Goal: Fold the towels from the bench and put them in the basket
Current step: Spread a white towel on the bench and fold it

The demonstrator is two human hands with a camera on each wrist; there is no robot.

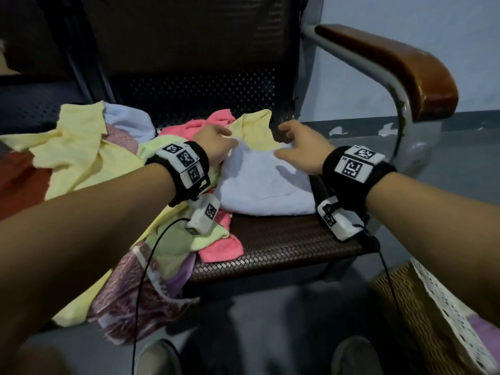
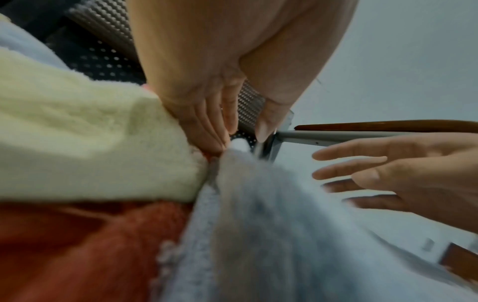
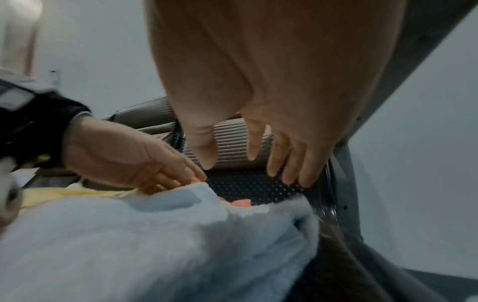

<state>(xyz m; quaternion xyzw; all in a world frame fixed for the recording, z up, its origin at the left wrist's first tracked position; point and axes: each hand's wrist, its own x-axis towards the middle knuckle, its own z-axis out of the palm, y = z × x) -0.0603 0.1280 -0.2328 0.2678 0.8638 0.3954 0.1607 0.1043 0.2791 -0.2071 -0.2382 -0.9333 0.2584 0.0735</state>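
A white towel lies spread on the brown woven bench seat. My left hand pinches its far left corner; in the left wrist view the towel rises in a ridge to my left hand. My right hand hovers over the far right corner with fingers spread and holds nothing, which the right wrist view confirms for the right hand above the towel. The wicker basket with a white lace liner stands on the floor at lower right.
A loose heap of towels covers the bench's left side: yellow, pink and a patterned cloth hanging over the edge. A wooden armrest on a grey metal frame bounds the seat on the right.
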